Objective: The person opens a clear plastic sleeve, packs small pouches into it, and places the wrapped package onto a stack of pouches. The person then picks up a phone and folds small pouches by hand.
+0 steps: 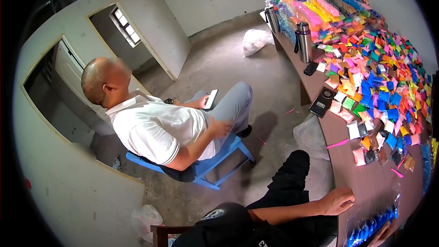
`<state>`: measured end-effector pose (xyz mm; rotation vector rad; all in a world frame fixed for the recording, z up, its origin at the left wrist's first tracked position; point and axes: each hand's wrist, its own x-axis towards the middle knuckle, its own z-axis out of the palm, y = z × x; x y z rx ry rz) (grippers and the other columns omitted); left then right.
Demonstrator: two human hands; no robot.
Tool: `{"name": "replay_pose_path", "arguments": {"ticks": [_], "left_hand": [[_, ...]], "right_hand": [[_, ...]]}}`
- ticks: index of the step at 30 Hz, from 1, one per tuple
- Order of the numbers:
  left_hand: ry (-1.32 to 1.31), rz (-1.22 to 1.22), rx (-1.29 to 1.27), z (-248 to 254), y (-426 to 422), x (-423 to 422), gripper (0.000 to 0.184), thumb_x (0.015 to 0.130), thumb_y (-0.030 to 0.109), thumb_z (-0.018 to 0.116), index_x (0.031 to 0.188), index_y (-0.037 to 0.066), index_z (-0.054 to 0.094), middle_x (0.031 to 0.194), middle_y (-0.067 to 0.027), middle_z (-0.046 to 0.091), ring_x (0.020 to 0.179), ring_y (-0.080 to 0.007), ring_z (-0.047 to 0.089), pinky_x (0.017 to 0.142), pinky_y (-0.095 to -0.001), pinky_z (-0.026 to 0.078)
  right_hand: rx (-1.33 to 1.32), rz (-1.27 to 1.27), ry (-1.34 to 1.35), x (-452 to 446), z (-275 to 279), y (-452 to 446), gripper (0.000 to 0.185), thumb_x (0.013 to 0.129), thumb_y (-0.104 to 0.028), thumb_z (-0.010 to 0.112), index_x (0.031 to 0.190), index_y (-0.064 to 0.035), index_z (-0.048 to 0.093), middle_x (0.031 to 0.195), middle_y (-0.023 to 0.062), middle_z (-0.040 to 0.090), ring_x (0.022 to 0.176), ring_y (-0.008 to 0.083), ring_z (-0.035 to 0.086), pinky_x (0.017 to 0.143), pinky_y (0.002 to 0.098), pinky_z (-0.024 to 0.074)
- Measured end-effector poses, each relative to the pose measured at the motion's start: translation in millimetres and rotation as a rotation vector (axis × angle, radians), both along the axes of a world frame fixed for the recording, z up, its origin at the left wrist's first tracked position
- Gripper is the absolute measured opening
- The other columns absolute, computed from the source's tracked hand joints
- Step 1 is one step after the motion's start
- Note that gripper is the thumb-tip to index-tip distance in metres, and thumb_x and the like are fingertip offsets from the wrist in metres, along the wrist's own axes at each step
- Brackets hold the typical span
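Handling the clear plastic bag of shiny blue packets (372, 227) looks like the step in hand. It lies at the near end of the brown worktop (350, 169), by the right hand. Judgement: any lift calls for a secure hold on the bag film so the packets don't slide or bunch.

Left to right:
- 1 person in a white polo shirt (148, 130), on a blue plastic seat (224, 155), holding a white phone (211, 99). Well apart from the worktop.
- 2 stainless steel flasks with black caps (303, 48) at the worktop's far side, black rectangular device (322, 102) nearer.
- Left hand (336, 201): forearm stretched out from the body over the black-clad lap, hand at the worktop edge, back of hand up. Fingers curled in loosely, nothing seen in them. Nearest thing is the edge; the bag is a little apart.
- 2 thin pink plastic strips (337, 144) in front of the pile.
- Right hand (386, 234): low at the frame edge, against the far side of the bag, partly hidden by it and cut off by the frame. Can't tell if its fingers pinch the film or just rest there.
- Big pile of small multicoloured packets (379, 73) over the far part of the worktop, apart from the bag.
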<state>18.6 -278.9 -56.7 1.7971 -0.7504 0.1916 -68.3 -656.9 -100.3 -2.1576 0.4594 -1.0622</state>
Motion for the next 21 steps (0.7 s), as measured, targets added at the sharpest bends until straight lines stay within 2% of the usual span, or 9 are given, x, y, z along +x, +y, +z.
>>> {"name": "replay_pose_path", "arguments": {"ticks": [15, 19, 21], "left_hand": [[-0.06, 0.014, -0.002, 1.3, -0.2, -0.3, 0.019, 0.091, 0.008, 0.072, 0.095, 0.007, 0.054, 0.089, -0.0128, 0.056, 0.087, -0.0353, 0.06, 0.074, -0.0463, 0.048], [-0.05, 0.004, -0.005, 3.3, -1.0, -0.6, 0.02, 0.091, 0.009, 0.073, 0.094, 0.007, 0.054, 0.09, -0.0126, 0.056, 0.087, -0.0348, 0.06, 0.074, -0.0461, 0.048], [0.036, -0.015, 0.05, 1.8, -0.1, -1.7, 0.021, 0.09, 0.012, 0.075, 0.097, 0.006, 0.056, 0.091, -0.0122, 0.056, 0.086, -0.0338, 0.06, 0.074, -0.0467, 0.048]], "right_hand": [[0.039, -0.048, 0.056, 2.3, -0.1, -1.6, 0.05, 0.107, -0.034, 0.062, 0.145, -0.0019, 0.059, 0.148, 0.0208, 0.058, 0.135, 0.0325, 0.055, 0.114, 0.0444, 0.0439], [0.048, -0.056, 0.067, 1.0, 1.2, -3.9, 0.049, 0.108, -0.033, 0.061, 0.147, -0.0025, 0.059, 0.151, 0.0203, 0.057, 0.139, 0.0323, 0.053, 0.117, 0.0448, 0.0417], [0.053, -0.066, 0.074, -1.4, 0.9, -6.7, 0.048, 0.109, -0.032, 0.06, 0.148, -0.0028, 0.058, 0.152, 0.02, 0.056, 0.14, 0.0323, 0.052, 0.118, 0.045, 0.0406]]}}
